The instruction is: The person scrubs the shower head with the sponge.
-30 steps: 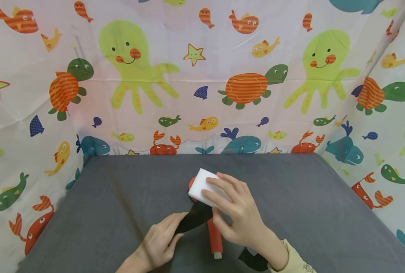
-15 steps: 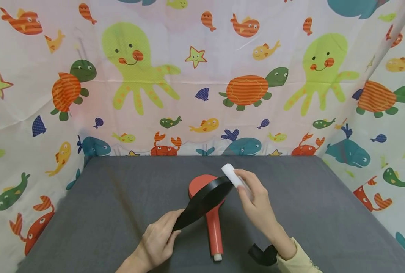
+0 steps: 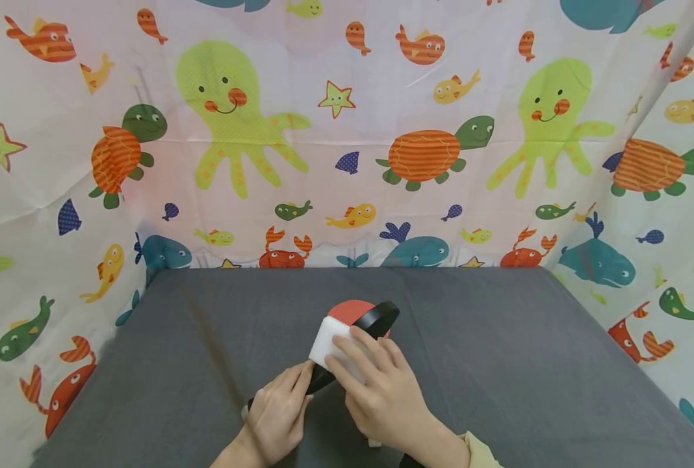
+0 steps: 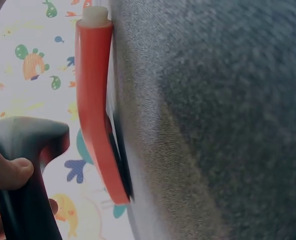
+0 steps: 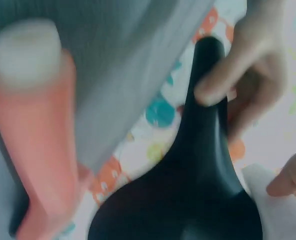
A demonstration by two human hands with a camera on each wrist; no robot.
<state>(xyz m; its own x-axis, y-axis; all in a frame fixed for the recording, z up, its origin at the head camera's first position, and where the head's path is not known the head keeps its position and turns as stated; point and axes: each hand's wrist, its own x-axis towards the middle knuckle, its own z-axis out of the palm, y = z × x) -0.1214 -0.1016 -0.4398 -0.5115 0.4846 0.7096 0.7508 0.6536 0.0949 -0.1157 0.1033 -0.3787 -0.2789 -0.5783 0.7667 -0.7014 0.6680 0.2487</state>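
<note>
My left hand (image 3: pixel 279 406) grips the narrow handle of a black paddle (image 3: pixel 380 317) with a rounded head, held tilted above the table. In the right wrist view, the thumb lies along the black handle (image 5: pixel 205 90). A white sponge block (image 3: pixel 329 338) is in my right hand (image 3: pixel 382 390), its fingers spread over the sponge, against the black paddle near the left fingertips. Below lies a similar red paddle (image 3: pixel 349 311) with a round head; my right hand hides most of its handle. Its pale handle end (image 4: pixel 94 16) and dark underside show in the left wrist view.
A grey cloth-covered table (image 3: pixel 499 351) extends around the hands. At its back and sides hangs a white curtain (image 3: pixel 300 97) printed with sea animals. Part of a black object (image 3: pixel 410 461) shows beneath the right wrist.
My right hand moved the sponge from the black paddle's head out to its far edge, then back down-left toward the handle. The left hand keeps its grip; the red paddle stays put.
</note>
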